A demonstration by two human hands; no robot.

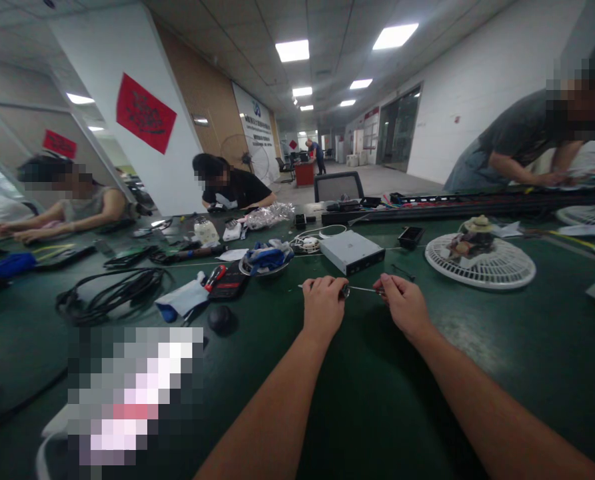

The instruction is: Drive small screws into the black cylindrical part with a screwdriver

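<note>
My left hand (324, 301) is closed over a small part with a round shiny end (346, 291); the fingers hide most of it. A pale tip sticks out on its left side. My right hand (404, 303) pinches a thin metal rod (363, 289) between thumb and fingers. The rod runs level across to the round end at my left hand; whether it goes in or only touches, I cannot tell. Just beyond both hands lies a grey metal optical drive (350, 248) with a dark front.
A white fan grille (507, 267) bearing a small motor lies to the right. Left are a bowl of blue-and-white cloth (267, 259), red-handled pliers (216, 277), a black round object (222, 320) and coiled black cable (102, 297). Several people work around the green table (257, 373).
</note>
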